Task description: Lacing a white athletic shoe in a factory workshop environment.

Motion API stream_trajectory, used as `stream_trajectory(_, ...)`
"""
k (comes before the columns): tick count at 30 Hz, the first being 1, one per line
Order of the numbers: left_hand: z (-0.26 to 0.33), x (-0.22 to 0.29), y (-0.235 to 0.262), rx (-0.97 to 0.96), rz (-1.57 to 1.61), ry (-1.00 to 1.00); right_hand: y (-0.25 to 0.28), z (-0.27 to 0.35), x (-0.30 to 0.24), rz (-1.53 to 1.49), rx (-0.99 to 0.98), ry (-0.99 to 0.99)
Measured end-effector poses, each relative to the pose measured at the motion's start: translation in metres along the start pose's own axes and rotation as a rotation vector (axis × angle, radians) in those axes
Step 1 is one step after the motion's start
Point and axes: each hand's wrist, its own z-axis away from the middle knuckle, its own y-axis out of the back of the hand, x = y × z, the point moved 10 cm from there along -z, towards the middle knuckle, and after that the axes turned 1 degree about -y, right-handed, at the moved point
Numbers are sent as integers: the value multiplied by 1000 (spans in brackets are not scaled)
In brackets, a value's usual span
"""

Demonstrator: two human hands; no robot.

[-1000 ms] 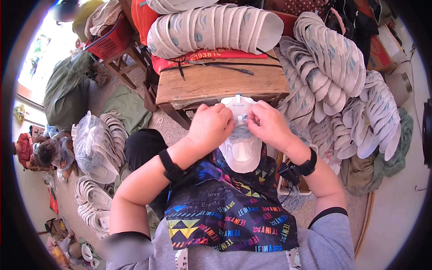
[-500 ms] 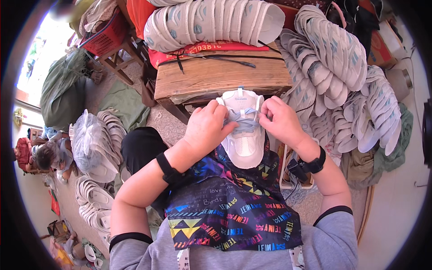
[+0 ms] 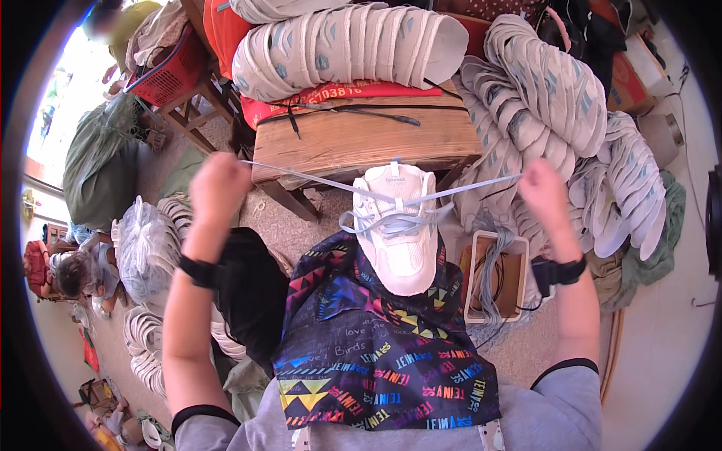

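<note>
Shoe: a white sneaker (image 3: 401, 225) rests on the person's lap, on a dark cloth with bright printed patterns (image 3: 376, 346), just in front of the wooden bench (image 3: 361, 139).
Long axis: runs near and far in the head view; the toe points toward the person, the heel and tongue toward the bench.
Lace: a pale blue lace (image 3: 451, 192) crosses the upper part of the shoe and stretches out taut to both sides, with loose loops bunched over the eyelets.
Left hand (image 3: 218, 184): raised well out to the left of the shoe, fingers curled tight into a fist around the left end of the lace; a dark band sits on the wrist.
Right hand (image 3: 543, 186): raised well out to the right, fingers folded together and gripping the right end of the lace; a dark watch sits on the wrist.
Beside the lap: a small open box (image 3: 492, 274) holding more pale laces, on the floor to the right.
Around: rows of white shoe soles (image 3: 346, 45) stacked on the bench and heaped at the right.
</note>
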Motion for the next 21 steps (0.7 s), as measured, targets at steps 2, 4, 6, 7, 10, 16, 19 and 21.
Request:
stream_trajectory(2, -1, -81, 27, 45, -144, 174, 39, -3, 60, 144, 124, -136)
stream_trajectory(4, 8, -83, 24, 60, -71, 193, 43, 7, 96, 240, 78, -246)
stream_trajectory(6, 15, -55, 26, 173, 138, 100, 14, 9, 110, 258, -28, -256)
stream_trajectory(7, 19, -18, 20, 181, 251, 7, -6, 14, 101, 209, -92, -173)
stream_trajectory(10, 45, 88, 0, -11, 653, -123, -30, 12, -31, -174, -137, 83)
stream_trajectory(16, 95, 187, -38, -398, 837, -255, -62, 19, -175, -316, -414, 354)
stream_trajectory(19, 95, 186, -53, -457, 873, -230, -76, 19, -174, -341, -458, 404)
stream_trajectory(21, 89, 176, -66, -604, 1010, -63, -79, 20, -175, -338, -455, 453)
